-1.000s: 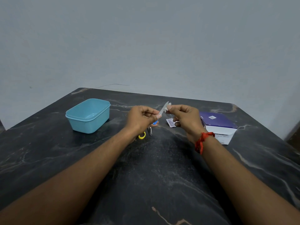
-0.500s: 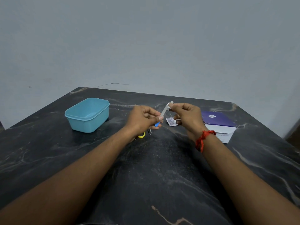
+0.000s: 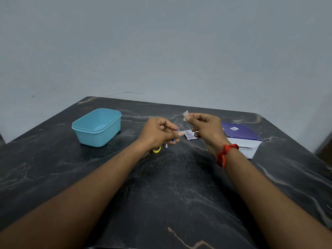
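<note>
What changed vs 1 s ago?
Right hand drew the whitish piece it pinches up and away, baring the thin needle. Left hand keeps pinching its blue end. Blue tub and purple box unmoved.

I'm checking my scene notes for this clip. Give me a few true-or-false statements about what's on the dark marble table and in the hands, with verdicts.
1. The light blue rectangular plastic tub stands open, without a lid. True.
2. The red thread band is on the left wrist. False: it is on the right wrist.
3. The left hand pinches the low end of a thin blue-ended stick, and the right hand pinches its top. True.
4. The purple-topped white box lies inside the tub. False: it lies on the dark marble table, to the right of the hands.
</note>
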